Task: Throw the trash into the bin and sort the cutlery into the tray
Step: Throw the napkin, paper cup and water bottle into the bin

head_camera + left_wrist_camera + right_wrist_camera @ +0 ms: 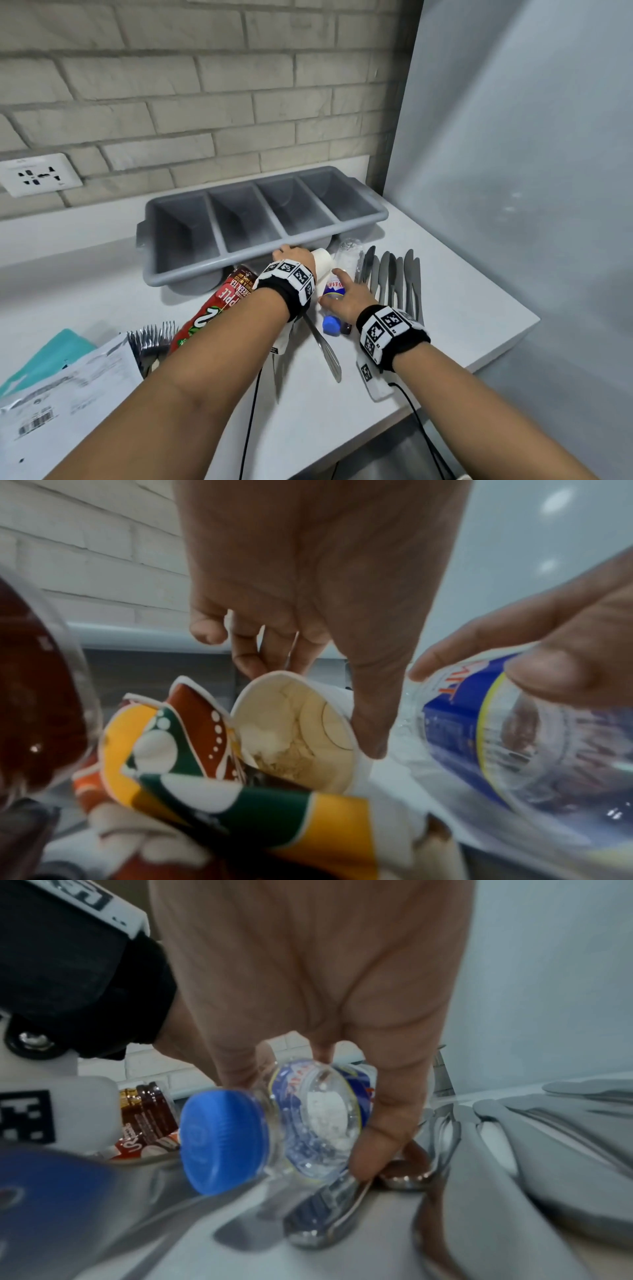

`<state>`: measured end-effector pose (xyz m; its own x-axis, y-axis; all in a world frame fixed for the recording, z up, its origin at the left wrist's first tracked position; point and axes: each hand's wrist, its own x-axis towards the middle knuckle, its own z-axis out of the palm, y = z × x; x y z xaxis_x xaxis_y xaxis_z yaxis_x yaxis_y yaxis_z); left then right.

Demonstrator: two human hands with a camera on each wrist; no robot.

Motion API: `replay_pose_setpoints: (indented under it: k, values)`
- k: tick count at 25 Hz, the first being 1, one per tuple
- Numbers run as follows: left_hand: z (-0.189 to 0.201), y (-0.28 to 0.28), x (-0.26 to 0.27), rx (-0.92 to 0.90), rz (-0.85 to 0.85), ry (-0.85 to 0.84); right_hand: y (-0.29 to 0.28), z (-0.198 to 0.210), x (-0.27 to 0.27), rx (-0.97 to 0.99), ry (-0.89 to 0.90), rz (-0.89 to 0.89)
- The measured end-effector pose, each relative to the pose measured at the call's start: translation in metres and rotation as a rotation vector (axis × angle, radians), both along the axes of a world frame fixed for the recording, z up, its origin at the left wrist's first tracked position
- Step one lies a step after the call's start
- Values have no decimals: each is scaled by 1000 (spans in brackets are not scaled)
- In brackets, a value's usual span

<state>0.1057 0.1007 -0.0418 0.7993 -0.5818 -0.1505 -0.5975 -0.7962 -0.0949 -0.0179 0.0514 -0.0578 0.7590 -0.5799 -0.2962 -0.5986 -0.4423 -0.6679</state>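
**Ana:** White countertop (445,308) under a pale brick wall, and at the back of it the grey plastic four-compartment cutlery tray (263,219), nothing visible in any slot. No bin in shot from any view.

**Ben:** So trash first, I'd judge. What's lying closest?

**Ana:** Clear plastic water bottle with a blue cap and blue label (337,294), on its side just in front of the tray. Its long axis runs away from the person, cap end nearest. The right hand (346,298) sits straight on top of it, so that hand is the nearer one.

**Ben:** Gripping?

**Ana:** Wrist view says yes: fingers and thumb curl around the barrel, fingertips down near the spoons on the counter.

**Ben:** And the left hand (296,255)?

**Ana:** Reaching forward just left of the bottle, thumb against the rim of a white paper cup (298,723) lying on its side, mouth toward the wrist. Fingers (246,656) curl behind the rim, pinching it, with a crumpled orange-and-green paper cup (192,772) touching it.

**Ben:** Cutlery?

**Ana:** Grey steel knives (397,277) fanned just right of the bottle, silver forks (154,339) well off to the left. Untouched.
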Motion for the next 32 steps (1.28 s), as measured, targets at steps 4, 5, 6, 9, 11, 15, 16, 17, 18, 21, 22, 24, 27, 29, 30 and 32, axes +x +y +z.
replay_pose_setpoints:
  k: [4, 5, 6, 9, 11, 15, 16, 17, 18, 21, 22, 24, 27, 29, 30, 32]
  values:
    - [4, -2, -1, 19, -13, -27, -6, -2, 0, 67, -63, -15]
    - [6, -2, -4, -6, -10, -14, -8, -2, -2, 83, -78, -10]
    - [7, -2, -7, -53, -1, 6, -10, 0, -6, 94, -99, -5]
    - [17, 0, -15, -278, 67, 125, -18, 7, -24, 123, -165, 3]
    - [23, 6, -19, -392, 123, 175, -26, 13, -37, 104, -198, 21]
    - [21, 26, -26, -420, 295, 202, -40, 21, -62, 111, -274, 19]
    - [18, 30, -29, -374, 344, 202, -42, 22, -68, 119, -289, 14]
    - [16, 34, -33, -325, 394, 205, -44, 22, -74, 131, -302, 15]
    - [14, 37, -35, -291, 433, 209, -45, 21, -78, 139, -311, 18]
    - [11, 36, -37, -255, 427, 286, -44, 16, -88, 158, -308, 27]
    - [11, 36, -37, -256, 409, 317, -44, 14, -91, 154, -309, 29]
    - [17, 37, -38, -270, 422, 349, -45, 10, -93, 137, -314, 35]
    - [25, 40, -40, -365, 450, 366, -46, 6, -94, 152, -320, 42]
    - [31, 41, -41, -471, 452, 367, -48, 5, -95, 172, -330, 43]
    - [37, 42, -45, -535, 445, 360, -48, 5, -96, 180, -340, 43]
    - [53, 43, -56, -675, 402, 335, -49, 6, -105, 199, -380, 30]
